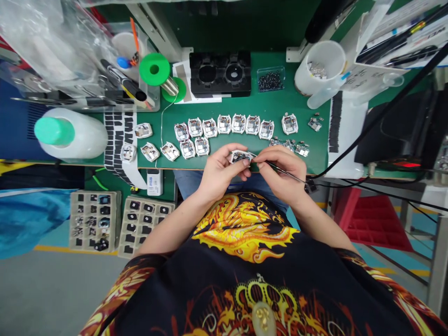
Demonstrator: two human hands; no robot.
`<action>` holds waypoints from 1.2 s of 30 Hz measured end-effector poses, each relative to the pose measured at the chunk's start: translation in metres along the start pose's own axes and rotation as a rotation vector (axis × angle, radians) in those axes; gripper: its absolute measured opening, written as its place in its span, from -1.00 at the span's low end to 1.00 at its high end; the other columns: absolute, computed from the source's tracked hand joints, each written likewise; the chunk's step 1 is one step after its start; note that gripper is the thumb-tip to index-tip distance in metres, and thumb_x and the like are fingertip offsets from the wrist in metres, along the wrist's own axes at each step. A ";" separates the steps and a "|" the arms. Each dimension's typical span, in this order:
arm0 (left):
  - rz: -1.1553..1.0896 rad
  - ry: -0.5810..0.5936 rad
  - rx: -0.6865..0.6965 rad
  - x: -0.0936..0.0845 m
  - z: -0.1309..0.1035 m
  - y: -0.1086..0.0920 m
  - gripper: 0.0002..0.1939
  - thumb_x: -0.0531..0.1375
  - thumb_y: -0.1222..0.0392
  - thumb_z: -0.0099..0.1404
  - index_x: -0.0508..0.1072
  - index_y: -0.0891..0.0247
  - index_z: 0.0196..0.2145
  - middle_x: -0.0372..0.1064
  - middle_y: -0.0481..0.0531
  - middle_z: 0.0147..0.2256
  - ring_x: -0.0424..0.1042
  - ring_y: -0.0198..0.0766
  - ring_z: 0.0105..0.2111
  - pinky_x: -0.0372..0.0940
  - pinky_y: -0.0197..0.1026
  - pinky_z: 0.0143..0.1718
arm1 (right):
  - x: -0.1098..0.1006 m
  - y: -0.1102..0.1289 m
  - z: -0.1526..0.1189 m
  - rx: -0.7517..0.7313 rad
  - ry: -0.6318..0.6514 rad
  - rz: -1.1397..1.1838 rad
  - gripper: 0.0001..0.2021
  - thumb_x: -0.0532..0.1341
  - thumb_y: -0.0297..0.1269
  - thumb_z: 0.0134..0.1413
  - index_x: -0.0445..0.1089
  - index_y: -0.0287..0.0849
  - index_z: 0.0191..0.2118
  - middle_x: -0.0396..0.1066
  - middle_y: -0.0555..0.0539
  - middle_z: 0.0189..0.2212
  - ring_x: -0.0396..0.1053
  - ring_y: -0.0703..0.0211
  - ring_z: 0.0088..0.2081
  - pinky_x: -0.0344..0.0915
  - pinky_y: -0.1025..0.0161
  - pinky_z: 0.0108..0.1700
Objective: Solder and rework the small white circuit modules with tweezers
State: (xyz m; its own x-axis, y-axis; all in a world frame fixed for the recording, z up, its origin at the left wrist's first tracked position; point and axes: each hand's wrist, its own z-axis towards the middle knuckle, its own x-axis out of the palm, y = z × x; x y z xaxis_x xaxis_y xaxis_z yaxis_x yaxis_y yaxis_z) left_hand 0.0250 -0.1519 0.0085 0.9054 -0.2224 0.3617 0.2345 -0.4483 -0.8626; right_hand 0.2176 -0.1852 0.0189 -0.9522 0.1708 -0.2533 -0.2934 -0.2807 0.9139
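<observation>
My left hand (217,171) is closed around a white watch case (239,156) with electronic parts inside, held just off the bench's front edge. The thumb lies across the case's near side. In my right hand (283,169) is a thin pair of dark metal tweezers (287,173); the pinched fingertips are at the right side of the case. What the tips grip, if anything, is too small to make out. Beyond the hands, several similar watch cases (238,124) stand in an arc on the green bench. Small circuit boards (301,149) lie right behind my right hand.
A green solder spool (154,69), a black fixture (220,73) and a clear box of small black parts (270,80) stand at the back. At left is a white bottle (72,133); parts trays (119,205) sit lower. A black cable (378,109) crosses the right side.
</observation>
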 end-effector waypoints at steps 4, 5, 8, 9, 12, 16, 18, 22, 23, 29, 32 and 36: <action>-0.011 0.011 -0.006 0.001 -0.001 0.000 -0.60 0.54 0.12 0.35 0.57 0.17 0.07 0.63 -0.06 -0.42 0.64 -0.28 -0.44 0.58 -0.28 -0.38 | 0.001 0.000 0.001 0.023 0.001 0.004 -0.84 0.34 -0.39 0.32 0.70 -0.02 -0.19 0.69 0.00 -0.25 0.63 0.18 -0.21 0.54 0.15 -0.14; -0.008 0.010 -0.008 0.001 -0.001 0.000 -0.59 0.54 0.11 0.35 0.57 0.17 0.07 0.63 -0.07 -0.41 0.64 -0.28 -0.44 0.58 -0.28 -0.38 | 0.002 -0.001 0.001 0.028 0.001 0.002 -0.85 0.34 -0.38 0.32 0.69 -0.02 -0.19 0.69 0.00 -0.25 0.63 0.17 -0.21 0.55 0.14 -0.13; 0.001 0.010 -0.012 0.001 -0.001 0.000 -0.58 0.54 0.11 0.34 0.56 0.17 0.07 0.63 -0.07 -0.41 0.65 -0.27 -0.45 0.58 -0.28 -0.39 | 0.003 -0.001 0.003 0.031 -0.004 -0.006 -0.85 0.34 -0.37 0.31 0.69 -0.02 -0.21 0.70 0.01 -0.27 0.63 0.18 -0.22 0.55 0.13 -0.12; 0.001 0.010 -0.012 0.001 -0.001 0.000 -0.58 0.55 0.11 0.33 0.56 0.17 0.07 0.63 -0.07 -0.40 0.65 -0.27 -0.45 0.59 -0.28 -0.40 | 0.003 -0.002 0.003 0.030 -0.005 -0.010 -0.85 0.34 -0.37 0.31 0.69 -0.02 -0.21 0.69 0.01 -0.27 0.62 0.18 -0.23 0.54 0.14 -0.13; 0.002 0.013 -0.012 0.001 -0.001 0.000 -0.56 0.55 0.09 0.34 0.55 0.18 0.08 0.63 -0.08 -0.41 0.65 -0.27 -0.45 0.59 -0.27 -0.39 | 0.004 -0.003 0.004 0.031 -0.002 -0.019 -0.86 0.34 -0.36 0.30 0.68 -0.02 -0.23 0.69 0.02 -0.29 0.62 0.18 -0.24 0.53 0.15 -0.16; 0.003 0.028 -0.003 0.000 -0.001 0.001 -0.51 0.57 0.11 0.29 0.54 0.18 0.08 0.65 -0.07 -0.36 0.66 -0.27 -0.44 0.60 -0.27 -0.38 | 0.005 -0.004 0.004 0.045 0.003 -0.021 -0.86 0.34 -0.37 0.30 0.69 -0.02 -0.22 0.69 0.01 -0.28 0.62 0.18 -0.23 0.54 0.15 -0.15; 0.017 0.040 0.006 -0.001 -0.001 0.002 -0.47 0.58 0.17 0.23 0.53 0.18 0.09 0.66 -0.08 -0.33 0.67 -0.28 -0.43 0.62 -0.27 -0.35 | 0.004 -0.005 0.004 0.062 0.001 -0.009 -0.85 0.34 -0.39 0.28 0.69 -0.02 -0.22 0.69 0.01 -0.28 0.61 0.19 -0.23 0.53 0.16 -0.14; 0.099 0.034 0.050 -0.004 -0.003 0.008 -0.48 0.56 0.23 0.23 0.55 0.18 0.11 0.67 -0.07 -0.29 0.67 -0.28 -0.38 0.64 -0.24 -0.26 | 0.002 -0.006 0.004 0.127 0.006 0.026 -0.84 0.35 -0.40 0.25 0.70 -0.02 -0.24 0.68 0.01 -0.28 0.59 0.19 -0.23 0.51 0.16 -0.15; 0.126 0.030 0.072 -0.005 -0.003 0.010 -0.48 0.55 0.22 0.24 0.56 0.18 0.12 0.67 -0.06 -0.27 0.68 -0.27 -0.36 0.64 -0.23 -0.24 | 0.002 -0.006 0.004 0.141 0.008 0.030 -0.84 0.35 -0.40 0.24 0.71 -0.02 -0.24 0.67 0.01 -0.28 0.59 0.19 -0.23 0.51 0.16 -0.16; 0.244 0.078 0.181 -0.017 -0.005 0.025 -0.44 0.48 0.12 0.42 0.53 0.11 0.32 0.71 0.01 -0.11 0.72 -0.22 -0.23 0.66 -0.15 -0.08 | 0.004 0.000 0.005 0.138 -0.007 0.065 -0.81 0.36 -0.43 0.24 0.73 -0.02 -0.24 0.66 0.01 -0.29 0.57 0.22 -0.25 0.50 0.19 -0.16; 0.347 0.151 0.227 -0.027 -0.005 0.028 -0.43 0.42 0.08 0.51 0.49 0.11 0.39 0.72 0.05 -0.08 0.75 -0.20 -0.19 0.66 -0.17 -0.06 | 0.007 -0.002 0.001 0.158 -0.019 0.108 -0.81 0.37 -0.44 0.24 0.74 -0.01 -0.25 0.66 0.02 -0.30 0.56 0.23 -0.25 0.50 0.19 -0.14; 0.481 0.206 0.305 -0.036 -0.004 0.028 -0.45 0.38 0.08 0.56 0.47 0.17 0.41 0.72 0.08 -0.05 0.76 -0.21 -0.19 0.65 -0.20 -0.06 | 0.014 -0.012 -0.007 0.279 -0.068 0.260 -0.82 0.40 -0.42 0.20 0.75 0.03 -0.25 0.63 0.03 -0.30 0.55 0.22 -0.27 0.49 0.20 -0.19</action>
State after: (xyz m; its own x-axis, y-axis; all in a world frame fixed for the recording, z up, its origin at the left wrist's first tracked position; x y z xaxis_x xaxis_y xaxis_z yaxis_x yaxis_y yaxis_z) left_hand -0.0020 -0.1597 -0.0278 0.8553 -0.5148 -0.0589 -0.0655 0.0054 -0.9978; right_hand 0.2076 -0.1857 0.0020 -0.9811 0.1929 0.0110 0.0000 -0.0566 0.9984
